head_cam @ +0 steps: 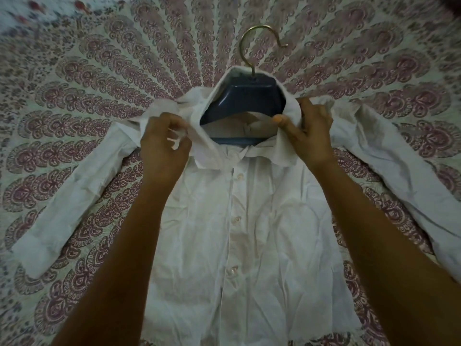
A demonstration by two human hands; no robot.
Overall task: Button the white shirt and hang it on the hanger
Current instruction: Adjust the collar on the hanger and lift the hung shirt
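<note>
Forearms; fingers (174, 126) pinch shirt (249, 233) collar.

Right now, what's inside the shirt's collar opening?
The dark blue hanger sits inside the white shirt; its gold hook sticks out above the collar. Its arms are covered by fabric. Both hands grip the collar.

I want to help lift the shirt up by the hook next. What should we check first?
1. Hanger inside the white shirt: ok, its dark body shows through the neck opening.
2. Hook poking out above the collar: ok.
3. Front buttons closed: ok for the three visible; the top one under the collar, cannot tell.
4. Collar folded flat: not ok, the left hand and right hand are pinching it, and it looks rumpled.
5. Hanger arms inside the shoulders: cannot tell, the cloth hides them.
6. Sleeves free: ok, spread on the patterned bedspread.
</note>
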